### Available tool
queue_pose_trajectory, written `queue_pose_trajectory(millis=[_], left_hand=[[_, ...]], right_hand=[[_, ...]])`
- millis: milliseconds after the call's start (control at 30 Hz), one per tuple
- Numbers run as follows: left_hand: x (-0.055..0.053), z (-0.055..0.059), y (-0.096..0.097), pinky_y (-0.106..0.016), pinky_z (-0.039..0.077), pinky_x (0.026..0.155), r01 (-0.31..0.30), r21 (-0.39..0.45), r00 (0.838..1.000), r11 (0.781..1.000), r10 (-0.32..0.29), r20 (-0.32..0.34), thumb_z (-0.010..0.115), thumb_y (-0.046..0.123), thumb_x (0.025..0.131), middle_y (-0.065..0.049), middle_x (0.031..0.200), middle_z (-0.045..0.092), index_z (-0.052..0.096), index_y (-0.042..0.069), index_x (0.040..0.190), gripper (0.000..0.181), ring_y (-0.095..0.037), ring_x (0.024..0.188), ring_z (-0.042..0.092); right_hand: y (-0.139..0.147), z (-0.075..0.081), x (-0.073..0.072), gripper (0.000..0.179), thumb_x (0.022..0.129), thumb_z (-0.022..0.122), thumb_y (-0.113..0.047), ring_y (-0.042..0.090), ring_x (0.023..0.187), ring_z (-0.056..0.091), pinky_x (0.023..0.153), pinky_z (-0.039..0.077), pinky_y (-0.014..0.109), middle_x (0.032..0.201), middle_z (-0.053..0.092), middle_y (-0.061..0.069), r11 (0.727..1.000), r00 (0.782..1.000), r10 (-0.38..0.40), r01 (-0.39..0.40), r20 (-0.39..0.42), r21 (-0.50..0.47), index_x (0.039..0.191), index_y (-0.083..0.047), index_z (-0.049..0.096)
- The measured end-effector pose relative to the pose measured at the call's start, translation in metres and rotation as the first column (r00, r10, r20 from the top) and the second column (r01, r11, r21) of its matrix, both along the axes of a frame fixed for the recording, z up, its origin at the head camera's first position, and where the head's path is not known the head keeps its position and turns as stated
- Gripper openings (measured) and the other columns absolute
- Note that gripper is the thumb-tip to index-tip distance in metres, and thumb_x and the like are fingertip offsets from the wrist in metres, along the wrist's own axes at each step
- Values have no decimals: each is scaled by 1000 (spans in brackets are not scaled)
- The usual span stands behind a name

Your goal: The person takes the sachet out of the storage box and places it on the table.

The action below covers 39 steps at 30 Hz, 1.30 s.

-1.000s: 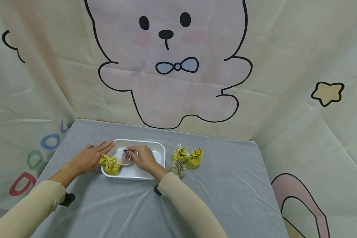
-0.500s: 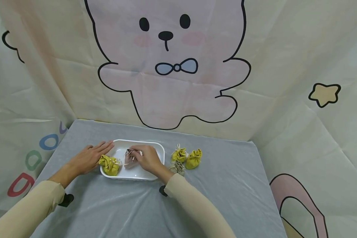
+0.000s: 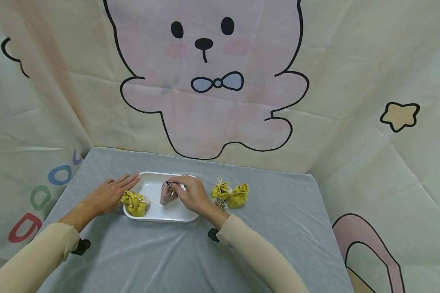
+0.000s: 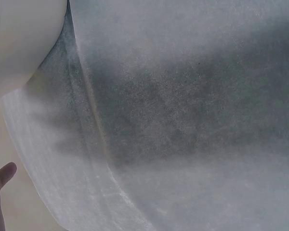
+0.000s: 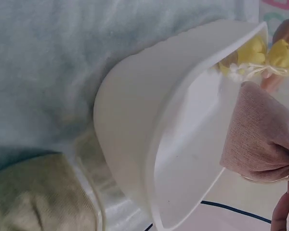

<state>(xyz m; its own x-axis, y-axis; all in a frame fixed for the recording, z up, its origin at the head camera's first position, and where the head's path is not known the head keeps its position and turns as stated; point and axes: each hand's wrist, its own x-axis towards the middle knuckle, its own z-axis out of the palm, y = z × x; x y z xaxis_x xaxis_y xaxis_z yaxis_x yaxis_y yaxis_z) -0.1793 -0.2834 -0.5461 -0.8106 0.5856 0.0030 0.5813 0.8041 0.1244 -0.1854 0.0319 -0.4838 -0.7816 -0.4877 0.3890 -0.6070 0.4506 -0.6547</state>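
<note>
While the left grip (image 3: 111, 194) lies flat, the right grip (image 3: 192, 194) pinches the pink pouch (image 3: 166, 196) neck-up, axis tilted.

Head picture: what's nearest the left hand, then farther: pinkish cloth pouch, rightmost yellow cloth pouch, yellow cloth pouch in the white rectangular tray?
1. Yellow cloth pouch in the white tray: beside the left hand.
2. Pinkish cloth pouch: middle, pinched by the right hand.
3. Rightmost yellow cloth pouch: right of the tray.
</note>
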Motion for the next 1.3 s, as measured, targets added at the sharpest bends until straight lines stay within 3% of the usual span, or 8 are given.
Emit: queue_pose_trajectory(millis=[333, 567, 733, 967, 1300], left_hand=[[-1, 1, -2, -64, 43, 96, 2, -8, 1000, 1000, -2, -2, 60, 11, 95, -17, 160, 31, 34, 2, 154, 65, -43, 139, 38], [-3, -1, -1, -64, 43, 96, 7, 4, 1000, 1000, -7, -4, 60, 13, 96, -16, 160, 31, 35, 3, 153, 63, -43, 140, 37], [-2, 2, -2, -66, 42, 97, 6, -1, 1000, 1000, -6, 10, 62, 13, 95, -15, 160, 30, 35, 4, 153, 65, -44, 141, 36], [-2, 4, -3, -66, 41, 98, 13, -16, 1000, 1000, -13, 22, 62, 15, 96, -13, 161, 30, 34, 6, 155, 65, -43, 142, 35], [-1, 2, -3, -63, 43, 97, 17, -15, 1000, 1000, -18, -13, 62, 12, 95, -15, 159, 32, 36, 4, 153, 64, -43, 140, 38]], right_hand=[[24, 17, 10, 21, 95, 66, -13, 15, 103, 67, 82, 56, 37, 113, 74, 3, 999, 997, 22, -20, 72, -25, 113, -8, 76], [46, 33, 15, 21, 96, 66, -13, 16, 108, 67, 89, 55, 40, 113, 74, 5, 996, 996, 21, -13, 92, -86, 114, -7, 75], [64, 41, 14, 19, 94, 67, -7, 19, 104, 69, 86, 56, 36, 109, 74, 8, 989, 999, 15, -8, 47, -145, 110, -3, 75], [81, 84, 34, 18, 89, 64, 12, 34, 97, 70, 79, 58, 42, 105, 73, 22, 982, 1000, -7, 10, 21, -188, 106, 11, 71], [113, 88, 40, 21, 84, 63, 19, 30, 82, 68, 73, 53, 25, 99, 73, 23, 984, 995, -54, 39, -82, -174, 102, 11, 71]])
